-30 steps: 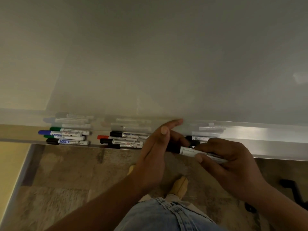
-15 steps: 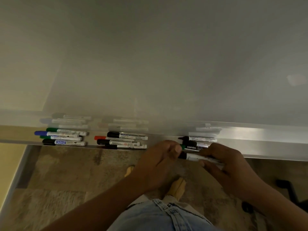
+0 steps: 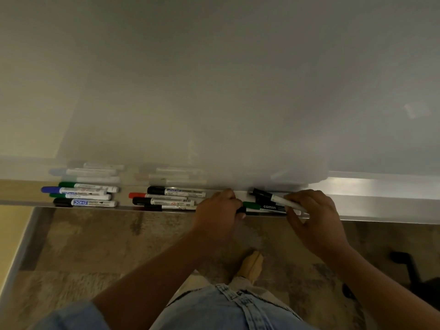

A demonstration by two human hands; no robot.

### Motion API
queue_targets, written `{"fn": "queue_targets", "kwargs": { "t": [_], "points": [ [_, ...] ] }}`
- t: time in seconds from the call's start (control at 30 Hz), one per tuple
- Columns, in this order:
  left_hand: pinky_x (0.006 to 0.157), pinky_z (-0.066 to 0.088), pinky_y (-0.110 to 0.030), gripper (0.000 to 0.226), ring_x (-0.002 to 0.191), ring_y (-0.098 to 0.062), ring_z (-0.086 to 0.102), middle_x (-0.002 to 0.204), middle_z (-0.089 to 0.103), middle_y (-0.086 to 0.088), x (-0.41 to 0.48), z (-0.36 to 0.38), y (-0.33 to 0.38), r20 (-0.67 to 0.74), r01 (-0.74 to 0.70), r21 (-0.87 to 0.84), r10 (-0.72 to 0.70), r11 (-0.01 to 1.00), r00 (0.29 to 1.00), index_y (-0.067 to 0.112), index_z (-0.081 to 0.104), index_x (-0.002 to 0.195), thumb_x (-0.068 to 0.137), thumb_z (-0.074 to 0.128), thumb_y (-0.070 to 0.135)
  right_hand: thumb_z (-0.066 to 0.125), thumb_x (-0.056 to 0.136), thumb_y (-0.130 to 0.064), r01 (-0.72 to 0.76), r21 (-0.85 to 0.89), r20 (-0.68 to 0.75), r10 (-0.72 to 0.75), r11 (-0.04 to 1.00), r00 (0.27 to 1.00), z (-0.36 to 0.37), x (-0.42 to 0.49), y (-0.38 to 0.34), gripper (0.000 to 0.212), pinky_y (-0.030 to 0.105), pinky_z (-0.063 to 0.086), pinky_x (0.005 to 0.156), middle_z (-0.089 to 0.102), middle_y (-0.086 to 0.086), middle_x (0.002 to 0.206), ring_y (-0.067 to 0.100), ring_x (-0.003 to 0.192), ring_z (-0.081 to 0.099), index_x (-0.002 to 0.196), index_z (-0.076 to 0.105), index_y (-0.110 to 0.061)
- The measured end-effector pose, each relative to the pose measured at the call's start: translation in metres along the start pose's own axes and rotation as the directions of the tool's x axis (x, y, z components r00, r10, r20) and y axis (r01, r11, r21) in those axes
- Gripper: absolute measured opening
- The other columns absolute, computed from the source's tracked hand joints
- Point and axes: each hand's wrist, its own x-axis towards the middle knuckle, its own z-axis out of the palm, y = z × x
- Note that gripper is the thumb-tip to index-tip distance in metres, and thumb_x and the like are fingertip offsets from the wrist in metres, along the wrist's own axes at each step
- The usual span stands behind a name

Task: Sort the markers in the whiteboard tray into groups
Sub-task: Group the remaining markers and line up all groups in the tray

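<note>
R hand (image 3: 314, 210) pinches black-capped white marker (image 3: 277, 198); lay it flat beside green-capped marker (image 3: 252, 206) in silver metal tray (image 3: 381, 206). L hand (image 3: 217, 209) curled, hold unclear.

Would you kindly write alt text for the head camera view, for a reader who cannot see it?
Seen from above, a person's right hand pinches a tilted black-capped marker over a green-capped marker in the whiteboard tray, while the left hand rests by their cap ends. A middle group and a far-left group, four markers each, lie along the tray.
</note>
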Motion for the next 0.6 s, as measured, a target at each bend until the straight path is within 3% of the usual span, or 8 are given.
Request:
{"fn": "queue_targets", "kwargs": {
  "t": [0.27, 0.5, 0.6],
  "points": [
    [0.068, 0.044, -0.025, 0.022, 0.088, -0.011, 0.058, 0.099, 0.060, 0.008, -0.024, -0.011, -0.023, -0.108, 0.033, -0.085, -0.042, 0.996, 0.993, 0.028, 0.068, 0.103, 0.091, 0.056, 0.041, 0.062, 0.088, -0.027, 0.227, -0.124, -0.011, -0.230, 0.966, 0.973, 0.027, 0.001, -0.022, 0.024, 0.039, 0.044, 0.076, 0.067, -0.001, 0.100, 0.022, 0.091, 0.058, 0.108, 0.070, -0.019],
    [0.060, 0.034, -0.018, 0.021, 0.080, -0.008, 0.058, 0.098, 0.060, 0.011, -0.033, -0.006, -0.020, -0.114, 0.011, -0.093, -0.022, 0.996, 0.993, 0.029, 0.068, 0.102, 0.089, 0.060, 0.043, 0.069, 0.084, -0.030, 0.154, -0.209, 0.000, -0.158, 0.966, 0.987, 0.030, 0.005, -0.016, 0.029, 0.038, 0.042, 0.081, 0.068, 0.000, 0.106, 0.025, 0.098, 0.057, 0.111, 0.071, -0.018],
    [0.062, 0.033, -0.017, 0.021, 0.081, -0.007, 0.057, 0.099, 0.059, 0.010, -0.031, -0.001, -0.013, -0.117, -0.037, -0.090, 0.027, 0.995, 0.993, 0.027, 0.066, 0.102, 0.090, 0.058, 0.042, 0.058, 0.089, -0.034, 0.096, -0.247, 0.011, -0.097, 0.964, 0.995, 0.018, -0.001, -0.006, 0.030, 0.039, 0.041, 0.084, 0.068, 0.000, 0.112, 0.024, 0.102, 0.056, 0.111, 0.070, -0.018]
  ]
}}
